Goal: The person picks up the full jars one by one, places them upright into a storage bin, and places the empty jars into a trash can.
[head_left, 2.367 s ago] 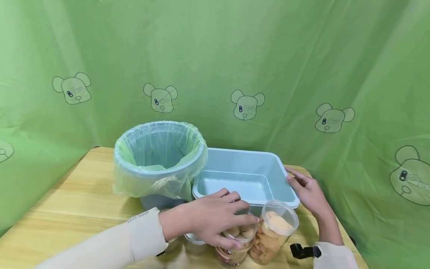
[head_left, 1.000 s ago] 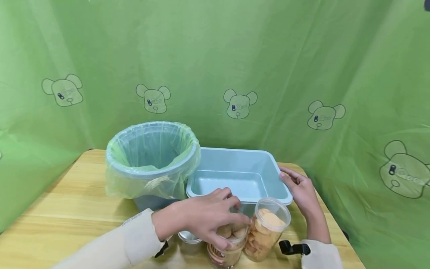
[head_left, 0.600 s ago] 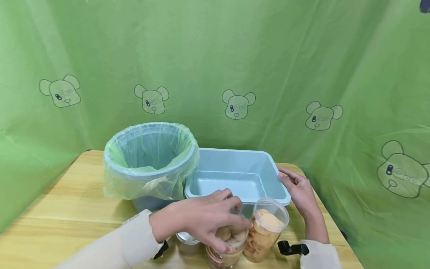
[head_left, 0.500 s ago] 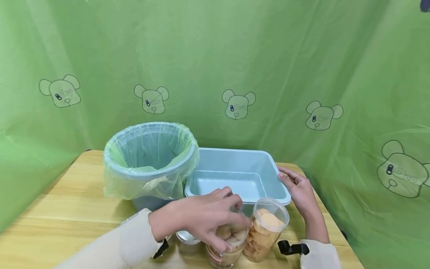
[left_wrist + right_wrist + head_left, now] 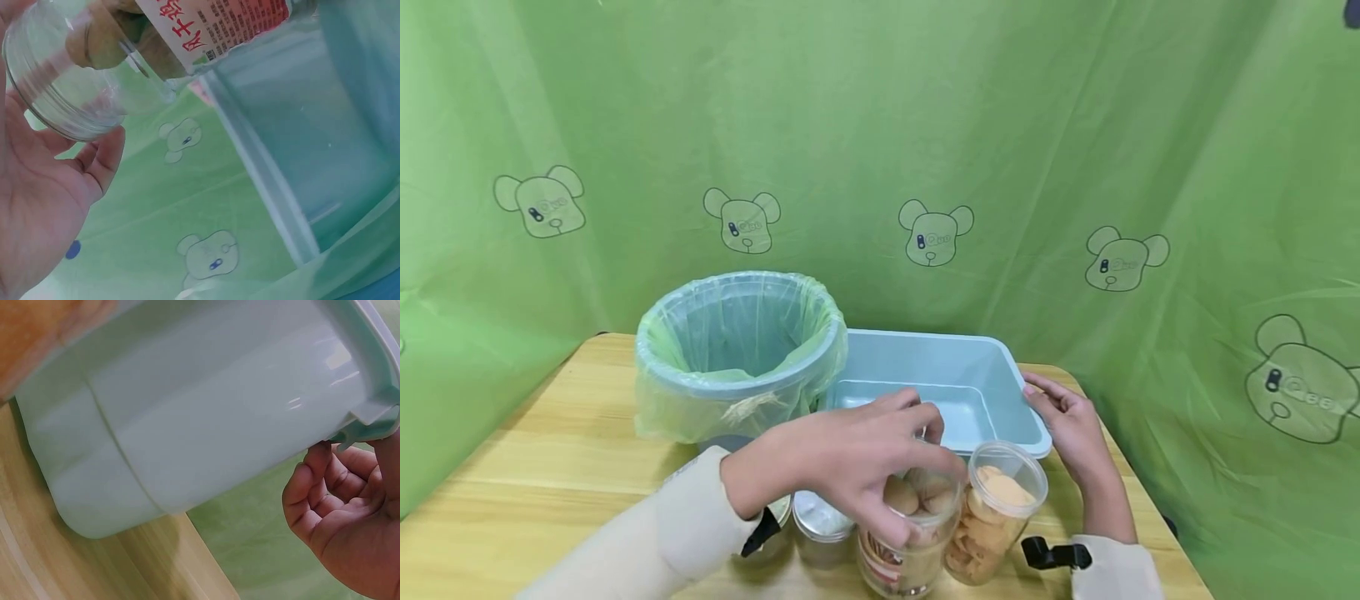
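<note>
My left hand (image 5: 865,454) grips the upper part of a clear jar (image 5: 906,562) from above, thumb on the near side. In the left wrist view this jar (image 5: 112,37) shows roundish brown pieces and a label with red lettering, the hand (image 5: 44,194) curled around its rim end. At the right, my right hand (image 5: 1078,433) holds the side rim of a light blue rectangular tub (image 5: 925,358), fingers curled under the lip in the right wrist view. Just right of the gripped jar leans a clear jar of orange pieces (image 5: 985,542).
A round blue bin (image 5: 730,408) lined with a thin green bag stands left of the tub. A silver-topped jar (image 5: 822,521) and another jar (image 5: 778,517), partly hidden by the left wrist, stand left of the gripped jar. A green curtain (image 5: 850,125) hangs behind the wooden table (image 5: 550,458).
My left hand has risen slightly with the jar, whose label now shows more. The right hand stays on the tub's rim. The whole view has shifted a little.
</note>
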The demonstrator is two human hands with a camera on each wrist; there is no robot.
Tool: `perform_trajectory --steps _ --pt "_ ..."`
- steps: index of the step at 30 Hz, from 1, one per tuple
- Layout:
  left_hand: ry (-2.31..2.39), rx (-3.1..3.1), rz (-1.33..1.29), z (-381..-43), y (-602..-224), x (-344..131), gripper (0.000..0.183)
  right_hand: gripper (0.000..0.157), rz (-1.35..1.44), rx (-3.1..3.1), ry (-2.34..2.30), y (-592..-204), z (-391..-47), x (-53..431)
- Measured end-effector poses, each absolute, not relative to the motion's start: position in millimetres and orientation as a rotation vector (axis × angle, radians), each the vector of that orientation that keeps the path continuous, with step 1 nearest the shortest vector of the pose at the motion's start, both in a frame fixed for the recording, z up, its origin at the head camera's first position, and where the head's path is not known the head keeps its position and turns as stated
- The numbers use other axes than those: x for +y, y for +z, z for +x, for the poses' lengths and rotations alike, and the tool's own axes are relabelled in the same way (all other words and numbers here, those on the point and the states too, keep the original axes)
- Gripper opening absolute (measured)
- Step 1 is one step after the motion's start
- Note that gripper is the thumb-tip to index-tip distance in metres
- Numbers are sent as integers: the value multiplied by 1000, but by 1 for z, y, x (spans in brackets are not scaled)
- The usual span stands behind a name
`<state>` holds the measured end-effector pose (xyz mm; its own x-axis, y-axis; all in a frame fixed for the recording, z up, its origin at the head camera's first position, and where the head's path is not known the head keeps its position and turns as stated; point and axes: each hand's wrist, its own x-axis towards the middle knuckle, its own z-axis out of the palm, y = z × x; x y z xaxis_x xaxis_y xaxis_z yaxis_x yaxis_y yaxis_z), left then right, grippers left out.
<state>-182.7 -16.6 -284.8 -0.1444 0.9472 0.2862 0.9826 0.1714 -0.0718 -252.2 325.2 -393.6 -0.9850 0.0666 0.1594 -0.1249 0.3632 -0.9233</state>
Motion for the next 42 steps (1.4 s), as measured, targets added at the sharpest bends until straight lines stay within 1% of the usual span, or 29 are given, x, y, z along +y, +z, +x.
perform_trajectory --steps 21,32,42 --pt "-338 -2114 -1755 -189 -236 -24 57 58 55 -2439 1688 -392 -251 322" --pt "-308 -2150 -1588 -199 -220 -22 55 57 41 -2439 1682 -392 -250 322" --pt "-212 -2223 -1431 -215 -214 -11 60 58 35 -2442 1678 -391 -250 321"
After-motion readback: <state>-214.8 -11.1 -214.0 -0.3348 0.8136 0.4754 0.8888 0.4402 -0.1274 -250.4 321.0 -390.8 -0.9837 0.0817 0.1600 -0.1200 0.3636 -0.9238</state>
